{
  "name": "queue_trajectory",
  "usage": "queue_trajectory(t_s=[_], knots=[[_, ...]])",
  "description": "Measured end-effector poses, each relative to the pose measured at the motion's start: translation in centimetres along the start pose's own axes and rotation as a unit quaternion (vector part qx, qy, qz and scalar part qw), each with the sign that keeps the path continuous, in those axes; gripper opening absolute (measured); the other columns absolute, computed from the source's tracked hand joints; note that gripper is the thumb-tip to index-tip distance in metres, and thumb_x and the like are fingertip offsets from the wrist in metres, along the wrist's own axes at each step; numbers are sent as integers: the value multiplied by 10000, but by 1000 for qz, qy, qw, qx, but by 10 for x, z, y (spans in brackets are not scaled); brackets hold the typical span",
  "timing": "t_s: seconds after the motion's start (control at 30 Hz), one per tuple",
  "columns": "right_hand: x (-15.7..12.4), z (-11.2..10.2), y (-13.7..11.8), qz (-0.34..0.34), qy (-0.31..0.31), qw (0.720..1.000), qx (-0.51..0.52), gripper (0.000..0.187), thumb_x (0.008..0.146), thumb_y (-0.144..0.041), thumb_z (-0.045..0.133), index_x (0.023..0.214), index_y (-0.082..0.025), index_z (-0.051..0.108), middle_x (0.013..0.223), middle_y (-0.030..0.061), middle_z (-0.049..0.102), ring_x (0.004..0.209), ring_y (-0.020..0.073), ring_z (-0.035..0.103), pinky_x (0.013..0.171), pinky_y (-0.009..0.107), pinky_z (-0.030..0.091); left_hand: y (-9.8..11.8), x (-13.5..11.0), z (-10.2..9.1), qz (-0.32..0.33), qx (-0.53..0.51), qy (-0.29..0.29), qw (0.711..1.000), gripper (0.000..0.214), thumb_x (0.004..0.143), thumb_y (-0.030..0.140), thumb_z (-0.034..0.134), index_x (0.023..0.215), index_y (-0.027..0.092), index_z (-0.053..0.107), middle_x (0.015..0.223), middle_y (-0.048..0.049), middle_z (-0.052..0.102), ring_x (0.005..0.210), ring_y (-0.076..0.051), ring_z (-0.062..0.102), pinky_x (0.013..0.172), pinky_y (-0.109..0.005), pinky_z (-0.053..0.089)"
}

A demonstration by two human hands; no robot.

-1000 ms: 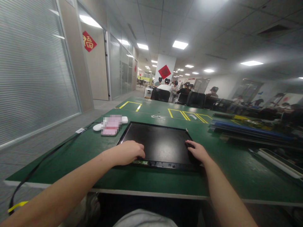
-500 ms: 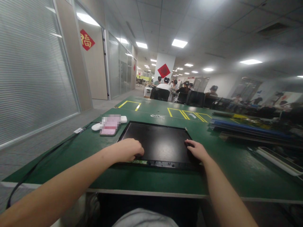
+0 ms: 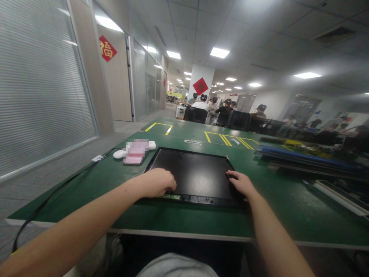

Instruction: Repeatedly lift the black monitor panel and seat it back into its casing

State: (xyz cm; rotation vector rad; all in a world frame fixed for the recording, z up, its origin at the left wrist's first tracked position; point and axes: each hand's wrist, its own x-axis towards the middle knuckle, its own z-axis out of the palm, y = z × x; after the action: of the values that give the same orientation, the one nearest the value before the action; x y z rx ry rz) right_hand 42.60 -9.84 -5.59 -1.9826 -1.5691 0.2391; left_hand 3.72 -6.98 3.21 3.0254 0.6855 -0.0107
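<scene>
Head view: The left hand [image 3: 160, 184] is placed over the near left corner area of a black display panel [image 3: 198, 173]. Its fingers are curled inward and the fingertips are turned down toward the near edge; because they are hidden by the knuckles, whether anything is pinched cannot be determined. The right hand [image 3: 241, 185] is set at the panel's right edge. It is held partly open, with a visible gap between thumb and forefinger, and the edge is touched by the digits.

The panel is laid flat on a green table [image 3: 187, 221], between and ahead of the two hands. Its dark face is marked by a soft pale reflection nearer the right hand. A thin black frame is seen along the far side, and a small light spot is shown at the far right corner. Along the near edge, a green strip [image 3: 172, 197] is exposed just beside the left hand; the edge is continued in black toward the right hand.

Beyond the left hand, a pink object [image 3: 135, 154], obscured by pixelation, is positioned. Blue strips [image 3: 288, 157] are stacked beyond and to the right of the right hand.
</scene>
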Motion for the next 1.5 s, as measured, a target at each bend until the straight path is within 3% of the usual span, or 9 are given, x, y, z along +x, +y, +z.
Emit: queue_trajectory(t_s=[0.13,0.2,0.3,0.4,0.5,0.63,0.83,1.2,1.5], knots=[[0,-3,0,4,18,1000,6,384,740,-194,532,1063,-252,733,1196,20,680,1148,205,601,1036,335,408,-27,0,10,-22,-85,33,996,285,707,173,646,963,266,731,903,-4,718,766,-175,654,699,-254,474],[0,-5,0,14,39,999,10,387,745,-206,517,1065,-249,729,1152,23,696,1095,206,623,993,328,440,-46,-1,18,-87,-114,99,985,272,777,277,608,1021,221,716,976,-37,702,771,-171,651,718,-259,495],[2,-9,4,49,82,995,3,396,748,-229,489,1064,-234,727,1077,40,714,998,214,649,913,324,483,-74,-4,31,-177,-88,182,963,304,806,301,561,1050,198,711,1113,-83,662,956,-224,642,875,-324,496],[3,-11,11,68,107,991,-46,405,729,-228,477,1034,-215,743,1021,69,717,938,232,656,885,343,494,-91,-8,40,-268,-56,196,942,332,806,268,537,1069,171,715,1117,-117,658,1044,-263,627,977,-358,458],[5,-12,19,76,96,988,-90,399,722,-215,469,995,-223,761,935,74,727,914,244,661,889,356,495,-97,-11,42,-313,-27,174,933,347,815,255,509,1064,150,727,1119,-152,671,1073,-278,624,984,-347,453],[7,-9,25,82,62,989,-104,429,719,-203,468,1033,-225,760,924,77,734,905,260,670,852,363,516,-99,-11,44,-327,-14,151,933,328,815,241,492,1015,195,748,1082,-126,708,1023,-266,653,941,-331,480],[12,-4,32,70,30,989,-124,493,674,-133,476,1080,-197,748,1049,95,723,1033,279,649,947,375,479,-103,-9,51,-330,-20,122,936,387,786,160,478,1078,187,731,1082,-120,732,1015,-255,666,883,-313,495],[22,3,54,127,23,990,50,521,596,-75,470,1028,-173,744,1010,103,734,932,246,685,843,349,519,-101,-9,54,-311,-6,116,943,433,784,97,434,1087,159,737,1114,-144,712,1041,-248,653,913,-311,484],[22,6,47,178,29,977,114,448,631,-73,519,1008,-161,747,862,95,732,800,198,676,678,252,507,-104,-4,58,-342,-39,125,931,415,752,98,499,1080,167,743,1123,-132,709,1045,-254,647,936,-304,466]])
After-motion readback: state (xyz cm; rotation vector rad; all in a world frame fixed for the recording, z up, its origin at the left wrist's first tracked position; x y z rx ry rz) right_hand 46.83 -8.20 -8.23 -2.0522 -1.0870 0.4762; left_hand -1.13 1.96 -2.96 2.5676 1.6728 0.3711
